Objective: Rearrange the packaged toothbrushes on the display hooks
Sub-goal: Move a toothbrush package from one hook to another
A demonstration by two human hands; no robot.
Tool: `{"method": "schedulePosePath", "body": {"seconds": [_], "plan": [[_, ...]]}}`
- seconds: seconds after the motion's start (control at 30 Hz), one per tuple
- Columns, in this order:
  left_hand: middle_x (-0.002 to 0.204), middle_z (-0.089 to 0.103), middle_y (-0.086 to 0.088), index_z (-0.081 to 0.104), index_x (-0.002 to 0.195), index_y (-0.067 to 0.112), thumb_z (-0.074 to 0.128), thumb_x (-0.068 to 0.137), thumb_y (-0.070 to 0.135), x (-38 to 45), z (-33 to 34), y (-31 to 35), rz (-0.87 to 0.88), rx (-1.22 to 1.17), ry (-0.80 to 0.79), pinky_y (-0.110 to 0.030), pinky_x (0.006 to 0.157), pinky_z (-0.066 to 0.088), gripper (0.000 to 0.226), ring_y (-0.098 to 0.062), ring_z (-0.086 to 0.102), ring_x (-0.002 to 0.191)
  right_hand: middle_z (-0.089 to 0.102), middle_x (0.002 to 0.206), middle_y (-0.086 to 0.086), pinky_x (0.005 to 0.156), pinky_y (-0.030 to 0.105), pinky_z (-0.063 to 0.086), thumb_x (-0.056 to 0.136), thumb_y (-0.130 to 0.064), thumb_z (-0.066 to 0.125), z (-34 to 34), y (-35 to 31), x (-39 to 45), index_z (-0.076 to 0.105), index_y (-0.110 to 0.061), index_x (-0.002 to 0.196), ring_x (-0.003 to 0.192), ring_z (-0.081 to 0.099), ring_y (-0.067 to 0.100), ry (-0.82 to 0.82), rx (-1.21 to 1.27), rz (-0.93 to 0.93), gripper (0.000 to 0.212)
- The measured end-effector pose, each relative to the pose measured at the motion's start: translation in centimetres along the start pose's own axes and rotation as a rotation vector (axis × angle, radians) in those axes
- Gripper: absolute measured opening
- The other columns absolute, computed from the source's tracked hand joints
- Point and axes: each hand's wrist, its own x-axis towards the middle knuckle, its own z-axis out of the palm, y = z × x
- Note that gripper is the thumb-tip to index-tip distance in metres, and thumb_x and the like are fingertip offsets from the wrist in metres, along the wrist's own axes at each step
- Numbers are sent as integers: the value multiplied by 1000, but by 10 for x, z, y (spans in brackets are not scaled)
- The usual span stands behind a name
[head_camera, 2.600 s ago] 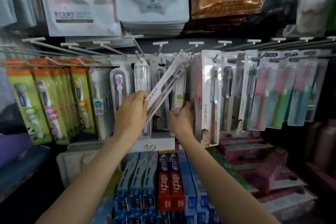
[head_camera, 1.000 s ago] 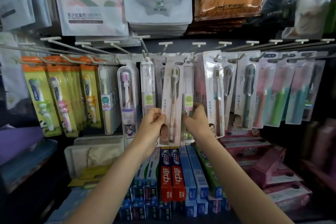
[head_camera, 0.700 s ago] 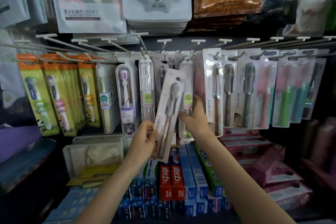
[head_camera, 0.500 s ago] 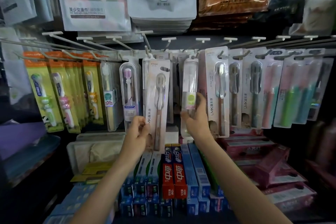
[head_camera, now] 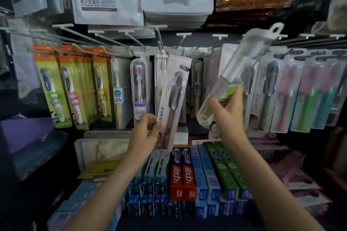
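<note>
Head view showed the left hand [head_camera: 145,133] with its fingers pinching the lower end of a flat white carded toothbrush pack [head_camera: 173,99], tilted rightward, a dark-handled brush visible under its clear blister. The right hand [head_camera: 226,116] gripped a clear tube-shaped toothbrush case [head_camera: 238,77] with a green label and white hang-tab, slanted up to the right, off the display hooks [head_camera: 131,40]. Other packaged brushes hung behind; toothpaste boxes [head_camera: 183,172] lay below.
</note>
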Motion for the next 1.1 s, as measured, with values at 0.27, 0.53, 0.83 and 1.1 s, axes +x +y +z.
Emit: {"method": "schedulePosePath", "body": {"seconds": [0.27,0.53,0.83,1.1], "plan": [[84,55,11,54,92,13,58,88,5,2,7,7,38,36,0,-9,72,41,10,-2,54,81,56,84,-4,62,18,50,86,4,50,-54,-10,0,41,-14,110,67,59,-3,87,-78,90,32],[89,57,4,54,92,13,58,88,7,-2,12,5,17,53,23,-19,78,41,8,-11,55,88,58,88,13,65,34,54,83,-16,66,-57,2,-8,48,-5,98,73,58,23,26,-343,56,26],[87,61,14,53,85,28,59,86,6,-21,25,48,190,-73,-131,-4,73,44,23,11,58,84,68,94,8,79,45,55,73,-35,72,-56,-4,-7,58,-16,98,89,66,25,36,-195,119,35],[84,63,5,59,91,13,63,86,13,-13,85,88,180,-125,-272,-9,70,46,6,-3,61,79,63,63,-8,49,19,48,76,-20,75,-83,-19,7,53,-15,82,55,62,4,220,-85,134,23]]}}
